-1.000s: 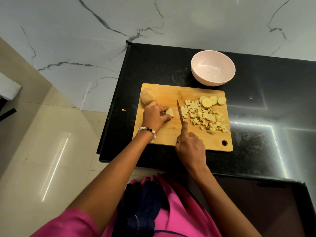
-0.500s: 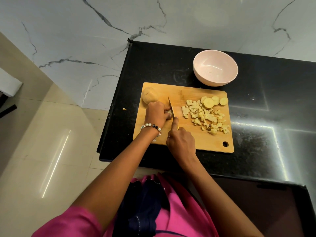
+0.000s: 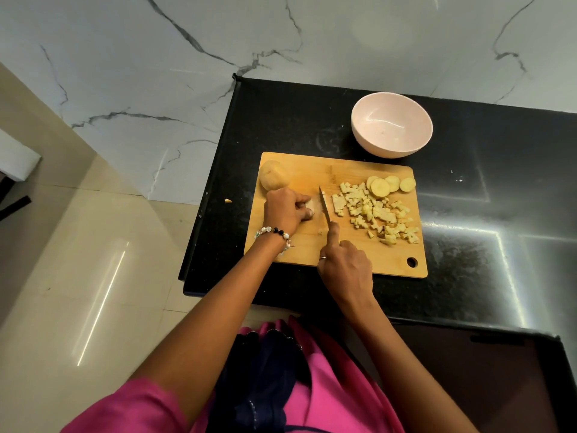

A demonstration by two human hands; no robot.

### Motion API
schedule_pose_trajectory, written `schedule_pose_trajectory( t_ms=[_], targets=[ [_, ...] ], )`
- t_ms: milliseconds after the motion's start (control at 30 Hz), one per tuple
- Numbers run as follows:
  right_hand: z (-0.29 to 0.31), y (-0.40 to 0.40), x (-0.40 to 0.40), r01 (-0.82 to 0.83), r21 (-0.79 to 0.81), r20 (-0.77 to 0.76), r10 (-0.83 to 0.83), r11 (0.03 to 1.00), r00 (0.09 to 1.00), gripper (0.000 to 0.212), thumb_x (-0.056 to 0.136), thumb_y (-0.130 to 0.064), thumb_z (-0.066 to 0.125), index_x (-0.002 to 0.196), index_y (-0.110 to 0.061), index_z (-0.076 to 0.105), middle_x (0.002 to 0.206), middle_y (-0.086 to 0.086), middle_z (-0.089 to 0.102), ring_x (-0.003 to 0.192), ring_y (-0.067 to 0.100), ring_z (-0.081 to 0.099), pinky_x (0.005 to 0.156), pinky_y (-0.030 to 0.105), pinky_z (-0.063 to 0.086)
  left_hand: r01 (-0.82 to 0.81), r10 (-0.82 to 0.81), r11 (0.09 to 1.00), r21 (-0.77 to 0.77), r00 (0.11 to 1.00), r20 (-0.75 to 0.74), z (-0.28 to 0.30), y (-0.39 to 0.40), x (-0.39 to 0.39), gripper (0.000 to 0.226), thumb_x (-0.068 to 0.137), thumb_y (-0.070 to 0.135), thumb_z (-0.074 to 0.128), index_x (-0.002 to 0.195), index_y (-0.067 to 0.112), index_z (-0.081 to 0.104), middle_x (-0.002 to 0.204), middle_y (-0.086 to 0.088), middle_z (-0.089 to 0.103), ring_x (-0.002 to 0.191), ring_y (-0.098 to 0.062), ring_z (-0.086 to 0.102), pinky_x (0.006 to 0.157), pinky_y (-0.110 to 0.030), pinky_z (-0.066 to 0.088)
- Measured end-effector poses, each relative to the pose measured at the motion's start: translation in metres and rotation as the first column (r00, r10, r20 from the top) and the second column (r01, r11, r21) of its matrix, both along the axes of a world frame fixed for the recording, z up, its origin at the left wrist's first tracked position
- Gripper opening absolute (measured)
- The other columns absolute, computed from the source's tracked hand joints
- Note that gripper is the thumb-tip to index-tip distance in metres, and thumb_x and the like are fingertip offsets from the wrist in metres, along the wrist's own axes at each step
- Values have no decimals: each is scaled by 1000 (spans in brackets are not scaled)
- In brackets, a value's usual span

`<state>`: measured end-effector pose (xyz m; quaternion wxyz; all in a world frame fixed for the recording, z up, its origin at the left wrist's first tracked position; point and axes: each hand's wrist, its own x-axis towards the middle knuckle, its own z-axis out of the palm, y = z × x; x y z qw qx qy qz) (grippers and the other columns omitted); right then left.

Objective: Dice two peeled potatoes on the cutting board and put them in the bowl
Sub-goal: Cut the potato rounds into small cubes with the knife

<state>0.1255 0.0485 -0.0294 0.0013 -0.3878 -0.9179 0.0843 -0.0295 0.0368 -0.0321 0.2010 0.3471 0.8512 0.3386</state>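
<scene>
A wooden cutting board lies on the black counter. My left hand grips a small potato piece near the board's middle. My right hand holds a knife, forefinger along its spine, with the blade just right of that piece. A whole peeled potato sits at the board's far left corner. A heap of diced potato and three round slices cover the right half. The pale pink bowl stands beyond the board with nothing in it.
The black counter stretches right of the board; its left edge drops to a tiled floor. One stray potato bit lies on the counter left of the board. A marble wall rises behind.
The knife swung left against the held piece, then shifted slightly right, leaving a thin cut strip beside the blade. My left hand stayed on the piece.
</scene>
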Motion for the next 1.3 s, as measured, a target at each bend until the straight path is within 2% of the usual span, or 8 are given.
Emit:
schedule_pose_trajectory(
  t_ms=[133, 233, 600, 867, 1000, 1033, 1133, 1300],
  targets=[
    [2, 6, 9, 58, -37, -35, -60, 998, 998, 61, 95, -19, 37, 150, -9, 13, 99, 15, 62, 79, 35, 60, 57, 34, 36, -45, 44, 999, 29, 999, 25, 0, -6, -1, 41, 72, 13, 81, 111, 7, 69, 93, -3, 72, 78, -7, 60, 87, -27, 52],
    [5, -1, 8, 35, -79, -60, -40, 996, 997, 59, 97, -20, 35, 151, -10, 12, 97, 15, 62, 79, 35, 58, 58, 34, 31, -76, 77, 997, 31, 997, -22, -1, -8, 0, 35, 74, 15, 79, 107, 9, 71, 96, -4, 72, 82, -9, 63, 85, -21, 50],
    [3, -6, -8, -33, -85, -55, 28, 996, 998, 58, 97, -19, 33, 150, -9, 14, 97, 17, 63, 79, 36, 59, 57, 34, 32, -105, 107, 994, 25, 989, -102, -4, -3, 5, 21, 76, 22, 77, 96, 14, 76, 97, -4, 69, 87, -16, 63, 81, -32, 53],
    [3, -8, -13, -71, -67, 33, 73, 995, 997, 61, 96, -15, 37, 150, -4, 11, 96, 18, 61, 74, 36, 60, 54, 33, 33, -82, 84, 996, 19, 984, -158, -4, -2, 7, 16, 78, 21, 74, 92, 14, 76, 91, -7, 68, 84, -20, 62, 76, -35, 52],
    [-2, -23, 10, -77, -5, 63, 77, 997, 995, 68, 72, -8, 71, 134, 5, 46, 60, 16, 58, 38, 32, 50, 38, 26, 23, -95, 97, 995, 21, 981, -168, -5, -3, 7, 15, 79, 21, 74, 92, 15, 76, 91, -5, 68, 83, -19, 62, 74, -33, 52],
    [-2, -23, 14, -71, -29, 52, 72, 997, 996, 66, 76, -10, 68, 136, 3, 44, 63, 16, 59, 41, 34, 52, 39, 27, 26, -96, 98, 995, 20, 982, -162, -5, -3, 7, 15, 78, 21, 74, 92, 16, 76, 91, -5, 68, 83, -18, 62, 74, -32, 52],
    [6, -18, 17, -31, -133, -26, 28, 991, 999, 59, 96, -20, 39, 150, -9, 18, 89, 16, 62, 72, 36, 60, 53, 33, 34, -93, 97, 995, 36, 986, -137, -4, -5, 6, 16, 77, 21, 76, 92, 16, 76, 92, -4, 69, 84, -16, 62, 76, -32, 53],
    [13, -16, 8, 5, -110, -97, -15, 994, 995, 57, 96, -20, 34, 150, -11, 17, 87, 13, 62, 73, 33, 57, 55, 34, 31, -118, 120, 989, 85, 992, -28, 0, -13, 0, 21, 81, 19, 73, 100, 13, 74, 99, -2, 73, 90, -9, 63, 81, -13, 44]
  ],
)
